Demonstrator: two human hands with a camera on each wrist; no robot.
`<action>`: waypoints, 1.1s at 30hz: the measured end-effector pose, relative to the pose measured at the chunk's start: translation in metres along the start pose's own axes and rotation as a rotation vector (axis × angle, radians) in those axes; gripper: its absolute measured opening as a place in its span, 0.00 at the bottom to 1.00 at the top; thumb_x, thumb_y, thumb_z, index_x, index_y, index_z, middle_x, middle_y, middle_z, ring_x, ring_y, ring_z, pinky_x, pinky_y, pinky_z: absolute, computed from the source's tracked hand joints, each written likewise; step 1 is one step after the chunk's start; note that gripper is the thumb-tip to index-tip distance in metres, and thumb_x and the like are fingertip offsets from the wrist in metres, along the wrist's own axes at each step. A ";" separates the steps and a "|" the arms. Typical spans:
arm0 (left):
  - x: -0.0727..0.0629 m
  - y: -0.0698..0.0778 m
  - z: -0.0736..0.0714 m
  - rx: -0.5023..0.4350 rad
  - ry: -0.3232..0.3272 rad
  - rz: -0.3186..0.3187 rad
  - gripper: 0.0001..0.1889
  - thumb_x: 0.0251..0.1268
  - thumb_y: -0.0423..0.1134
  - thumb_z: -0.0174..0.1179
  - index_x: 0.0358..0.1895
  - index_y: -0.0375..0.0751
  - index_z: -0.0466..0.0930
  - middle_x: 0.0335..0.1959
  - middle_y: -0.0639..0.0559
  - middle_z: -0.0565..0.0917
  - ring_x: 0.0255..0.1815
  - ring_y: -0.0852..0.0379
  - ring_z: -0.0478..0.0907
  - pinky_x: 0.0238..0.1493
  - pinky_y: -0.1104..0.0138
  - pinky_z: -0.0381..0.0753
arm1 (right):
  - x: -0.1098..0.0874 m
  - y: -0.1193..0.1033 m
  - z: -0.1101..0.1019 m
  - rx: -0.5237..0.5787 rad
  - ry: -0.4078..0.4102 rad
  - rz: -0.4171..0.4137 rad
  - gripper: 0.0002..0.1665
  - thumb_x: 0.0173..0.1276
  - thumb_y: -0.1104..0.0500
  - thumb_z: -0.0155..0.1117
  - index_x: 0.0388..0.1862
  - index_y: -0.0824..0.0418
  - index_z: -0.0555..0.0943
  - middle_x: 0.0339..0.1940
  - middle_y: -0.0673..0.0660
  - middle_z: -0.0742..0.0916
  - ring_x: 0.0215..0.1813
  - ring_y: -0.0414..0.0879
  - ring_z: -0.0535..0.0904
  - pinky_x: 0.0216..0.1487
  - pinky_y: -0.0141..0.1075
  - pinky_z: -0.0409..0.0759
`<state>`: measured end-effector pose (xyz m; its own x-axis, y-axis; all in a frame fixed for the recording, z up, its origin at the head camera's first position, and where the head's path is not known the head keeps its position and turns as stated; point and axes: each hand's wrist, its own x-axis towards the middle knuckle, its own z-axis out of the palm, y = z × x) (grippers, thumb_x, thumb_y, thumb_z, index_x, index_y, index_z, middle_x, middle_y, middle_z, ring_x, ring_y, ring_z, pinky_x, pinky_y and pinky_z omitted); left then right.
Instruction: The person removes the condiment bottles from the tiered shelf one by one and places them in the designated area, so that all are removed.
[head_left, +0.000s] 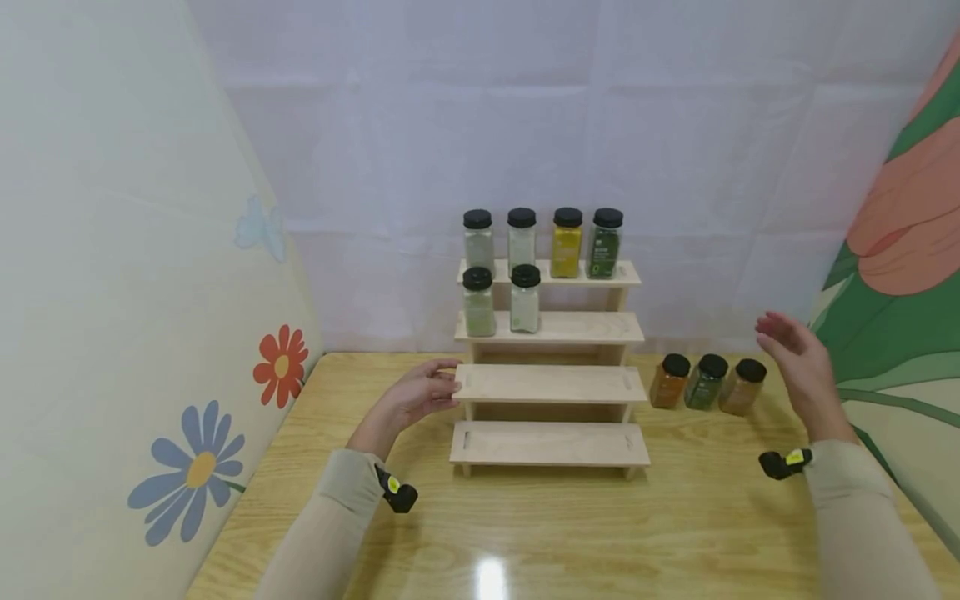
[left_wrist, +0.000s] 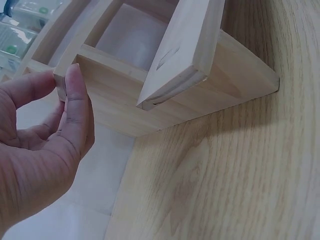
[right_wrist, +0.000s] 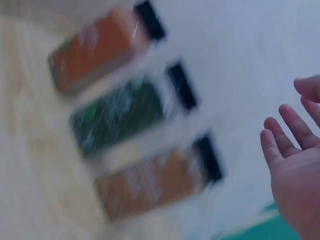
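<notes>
A tiered wooden spice rack (head_left: 551, 382) stands on the table, its upper two steps bearing glass jars with black lids. My left hand (head_left: 420, 390) pinches the left end of the second step from the bottom; the left wrist view shows thumb and fingers (left_wrist: 77, 95) on that board's corner. To the right of the rack, an orange-filled jar (head_left: 670, 387), a dark green one (head_left: 705, 387) and a brown one (head_left: 741, 392) stand in a row. Just right of the brown jar, my right hand (head_left: 804, 367) is raised and holds nothing, its fingers loosely extended in the right wrist view.
On the top step are two pale jars, a yellow jar (head_left: 566, 247) and a green jar (head_left: 603, 248). The step below bears a pale green jar (head_left: 478, 307) and a whitish jar (head_left: 524, 305). Cloth backdrops rise behind and at both sides of the wooden table (head_left: 555, 533).
</notes>
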<state>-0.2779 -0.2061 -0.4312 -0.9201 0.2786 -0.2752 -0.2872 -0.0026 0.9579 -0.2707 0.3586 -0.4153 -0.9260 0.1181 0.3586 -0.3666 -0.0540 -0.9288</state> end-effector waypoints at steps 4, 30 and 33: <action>-0.001 0.000 0.002 0.006 0.019 0.015 0.33 0.72 0.24 0.53 0.78 0.29 0.53 0.44 0.49 0.71 0.34 0.61 0.76 0.41 0.69 0.85 | 0.008 -0.015 0.029 -0.053 -0.097 -0.060 0.21 0.75 0.67 0.59 0.62 0.50 0.77 0.54 0.41 0.83 0.55 0.31 0.79 0.53 0.17 0.74; 0.000 -0.004 0.012 -0.016 0.105 0.041 0.31 0.71 0.22 0.52 0.76 0.26 0.57 0.43 0.49 0.75 0.33 0.61 0.79 0.37 0.71 0.83 | 0.028 -0.042 0.171 -0.171 -0.308 -0.005 0.33 0.78 0.63 0.58 0.76 0.71 0.61 0.64 0.64 0.78 0.57 0.38 0.79 0.56 0.24 0.78; -0.001 -0.003 0.012 -0.012 0.106 0.043 0.31 0.71 0.22 0.52 0.76 0.26 0.57 0.43 0.49 0.75 0.33 0.61 0.79 0.37 0.71 0.83 | 0.033 -0.044 0.184 -0.177 -0.320 -0.002 0.32 0.77 0.64 0.58 0.76 0.71 0.62 0.68 0.74 0.73 0.59 0.42 0.78 0.57 0.25 0.77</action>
<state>-0.2733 -0.1949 -0.4333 -0.9545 0.1748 -0.2418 -0.2496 -0.0238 0.9681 -0.3015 0.1828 -0.3460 -0.9170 -0.1998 0.3452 -0.3728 0.1215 -0.9199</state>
